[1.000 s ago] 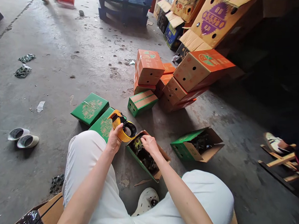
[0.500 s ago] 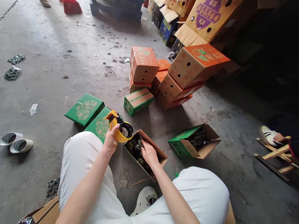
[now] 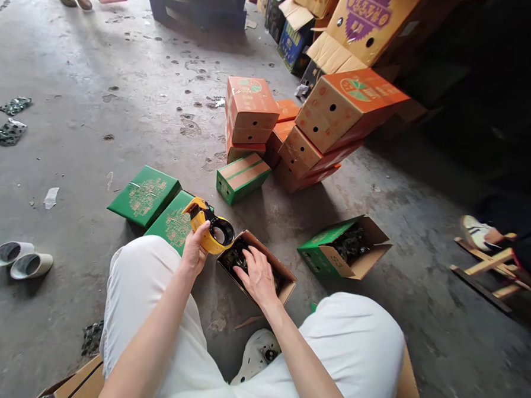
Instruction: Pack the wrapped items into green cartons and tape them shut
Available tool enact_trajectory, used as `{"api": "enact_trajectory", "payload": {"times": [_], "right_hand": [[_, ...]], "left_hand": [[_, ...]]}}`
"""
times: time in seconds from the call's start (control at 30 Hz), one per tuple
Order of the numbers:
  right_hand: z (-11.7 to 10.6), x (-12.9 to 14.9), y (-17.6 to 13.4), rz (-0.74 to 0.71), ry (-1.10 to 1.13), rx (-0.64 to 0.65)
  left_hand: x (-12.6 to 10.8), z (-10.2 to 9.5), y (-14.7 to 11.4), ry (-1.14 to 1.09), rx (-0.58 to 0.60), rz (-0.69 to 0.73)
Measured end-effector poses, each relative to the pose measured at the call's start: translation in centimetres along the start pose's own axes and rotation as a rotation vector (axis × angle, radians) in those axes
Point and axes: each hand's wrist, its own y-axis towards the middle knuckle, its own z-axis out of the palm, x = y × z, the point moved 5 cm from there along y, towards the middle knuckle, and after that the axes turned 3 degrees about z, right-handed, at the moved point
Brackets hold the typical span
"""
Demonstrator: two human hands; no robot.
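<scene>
My left hand (image 3: 195, 250) is wrapped round a yellow tape dispenser (image 3: 209, 226) with a black hub, held just above the left end of an open cardboard box (image 3: 283, 268). Dark, shiny packets (image 3: 238, 257) fill that box. Over them lies my right hand (image 3: 257, 273), its fingers spread and reaching into the opening; whether the fingertips press on the packets I cannot tell. To the right stands a second open green box (image 3: 319, 252), marked S3, with similar dark packets (image 3: 351, 242) inside.
Two closed green boxes (image 3: 144, 196) lie left of the dispenser. Beyond are a small green box (image 3: 243, 177) and stacked orange boxes (image 3: 352, 108). Two cardboard tubes (image 3: 32, 265) lie at far left. A wooden stool (image 3: 489, 264) and another person's shoe (image 3: 477, 233) are at right.
My right hand's fingers have spread and it has shifted slightly left over the packets. The tape dispenser stays in my left hand. The view has shifted a little.
</scene>
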Motion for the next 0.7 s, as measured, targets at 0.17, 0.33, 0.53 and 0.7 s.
{"api": "enact_trajectory", "payload": {"times": [0.17,0.33,0.53,0.7], "right_hand": [[3.2,0.5,1.9,-0.243,0.032,0.234],[4.8,-0.6,2.2,-0.182,-0.006,0.168],[4.1,-0.1,2.3,-0.170,0.031,0.176],[-0.1,-1.8,0.4,-0.115,0.262,0.054]], "left_hand": [[-0.1,0.2,-0.3,0.024,0.008,0.012],[-0.3,0.4,-0.3,-0.008,-0.043,0.019],[-0.3,0.2,-0.7,0.035,-0.030,0.007],[-0.5,0.0,-1.2,0.049,0.001,-0.003]]}}
